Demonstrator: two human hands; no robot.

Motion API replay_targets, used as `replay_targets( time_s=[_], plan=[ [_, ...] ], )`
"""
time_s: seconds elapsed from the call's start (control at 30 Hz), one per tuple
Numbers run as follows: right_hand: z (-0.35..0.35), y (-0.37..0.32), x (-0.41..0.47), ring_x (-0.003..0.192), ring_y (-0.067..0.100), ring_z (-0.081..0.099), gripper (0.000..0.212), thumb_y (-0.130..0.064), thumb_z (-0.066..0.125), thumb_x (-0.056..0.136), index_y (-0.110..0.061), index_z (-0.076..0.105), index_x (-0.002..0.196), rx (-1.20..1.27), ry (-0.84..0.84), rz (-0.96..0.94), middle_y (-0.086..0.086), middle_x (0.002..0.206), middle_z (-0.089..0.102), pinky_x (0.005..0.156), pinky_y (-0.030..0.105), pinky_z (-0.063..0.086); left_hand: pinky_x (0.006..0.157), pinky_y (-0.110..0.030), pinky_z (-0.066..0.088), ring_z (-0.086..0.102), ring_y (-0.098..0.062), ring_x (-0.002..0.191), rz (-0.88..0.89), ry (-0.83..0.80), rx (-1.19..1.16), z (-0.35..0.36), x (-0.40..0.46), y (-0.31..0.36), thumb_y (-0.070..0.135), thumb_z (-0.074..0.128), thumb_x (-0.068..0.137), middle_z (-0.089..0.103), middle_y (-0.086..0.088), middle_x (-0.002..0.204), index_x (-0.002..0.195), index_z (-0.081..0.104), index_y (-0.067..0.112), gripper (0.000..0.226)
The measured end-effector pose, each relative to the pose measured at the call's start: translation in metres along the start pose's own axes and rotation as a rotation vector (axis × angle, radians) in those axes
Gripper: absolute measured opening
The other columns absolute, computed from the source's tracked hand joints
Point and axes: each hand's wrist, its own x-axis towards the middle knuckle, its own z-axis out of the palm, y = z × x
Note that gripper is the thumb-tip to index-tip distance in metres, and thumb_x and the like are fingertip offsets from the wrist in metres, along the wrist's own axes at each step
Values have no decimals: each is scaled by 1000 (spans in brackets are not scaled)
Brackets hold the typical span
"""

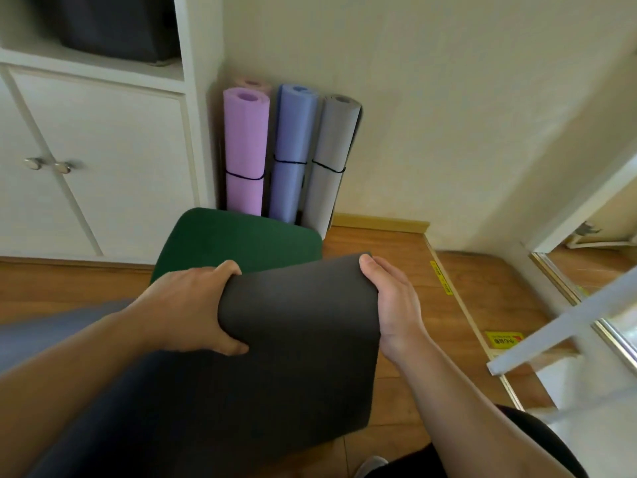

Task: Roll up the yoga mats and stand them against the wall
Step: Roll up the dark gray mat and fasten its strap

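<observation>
- black mat [296,339]: matt, finely grained foam or rubber, no sheen, bending softly where held.
- green mat [241,236]: matt too, slightly fuzzy-looking foam surface.
- lilac roll [245,150], blue roll [293,146] and grey roll [332,157]: smooth matt foam, each cinched by a thin dark elastic cord.
- pink roll [253,83]: same dull foam look, mostly hidden.
- floor [482,288]: wood-grain boards, warm brown, faint satin sheen.
- cabinet [103,150]: white painted panels, smooth, semi-matt.
- knobs [48,164]: shiny metal.
- wall [448,115]: cream, flat matt paint.
- yellow sticker [504,339]: glossy.
</observation>
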Motion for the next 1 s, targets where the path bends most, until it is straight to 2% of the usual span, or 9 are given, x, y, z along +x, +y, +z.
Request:
replay_targets(
  time_s=[0.1, 0.2, 0.3, 0.4, 0.47, 0.57, 0.67, 0.77, 1.0],
  plan=[
    [5, 8, -3, 98, 30, 73, 28, -33, 61, 105, -9, 75, 110, 121, -26, 133, 22, 116, 75, 89, 44, 60, 83, -31, 52, 57, 0, 87, -27, 24, 8, -2, 1, -5, 93, 69, 48, 59, 20, 99, 112, 38, 45, 86],
    [5, 16, -4, 98, 30, 71, 47, -40, 55, 107, 2, 65, 125, 132, -80, 218, 27, 122, 71, 84, 41, 60, 82, -33, 55, 58, -1, 84, -42, 14, 50, -2, -2, -6, 95, 65, 47, 60, 19, 96, 108, 38, 44, 84],
    [0, 14, 1, 95, 23, 72, 42, -43, 58, 104, -5, 64, 120, -50, -131, 233, 17, 112, 74, 75, 35, 58, 82, -32, 56, 57, -1, 85, -62, -37, 84, 1, -7, -1, 96, 63, 49, 59, 19, 97, 109, 37, 43, 84],
    [-10, 9, 5, 107, 27, 73, 46, -47, 76, 91, -21, 64, 127, -277, -239, 268, 8, 116, 77, 82, 39, 55, 83, -33, 57, 58, -1, 86, -71, -47, 80, 5, -8, 4, 96, 63, 49, 59, 18, 98, 110, 37, 43, 85],
    [-12, 9, 6, 106, 28, 76, 51, -40, 85, 85, -21, 67, 129, -231, -227, 262, 5, 113, 80, 85, 41, 59, 82, -33, 57, 58, -1, 87, -72, -43, 72, 5, -9, 7, 95, 65, 49, 59, 18, 100, 111, 36, 43, 86],
    [-5, 12, 0, 98, 26, 79, 42, -28, 84, 88, -14, 70, 125, -109, -147, 215, 7, 108, 81, 82, 41, 63, 83, -30, 56, 57, -2, 90, -64, -40, 68, 4, -11, 11, 92, 70, 49, 58, 18, 104, 117, 33, 43, 91],
    [0, 12, -4, 93, 30, 80, 36, -21, 84, 88, -10, 72, 120, -24, -81, 242, 11, 103, 81, 81, 45, 64, 88, -29, 52, 59, -7, 99, -18, 21, 108, 7, -14, 13, 95, 69, 48, 58, 17, 115, 133, 28, 41, 108],
    [4, 8, -7, 90, 32, 80, 32, -15, 83, 87, -8, 74, 117, 51, -54, 269, 13, 101, 81, 74, 43, 64, 95, -32, 50, 59, -13, 108, -8, 113, 115, 13, -13, 12, 95, 70, 47, 58, 13, 123, 143, 27, 35, 121],
    [10, 18, -7, 101, 34, 78, 39, -24, 81, 90, -13, 69, 125, 72, -69, 377, 13, 109, 80, 77, 44, 63, 74, -30, 48, 57, -11, 84, -16, 148, 213, 16, -8, 8, 89, 70, 54, 57, 14, 96, 118, 38, 34, 90]
  ],
)
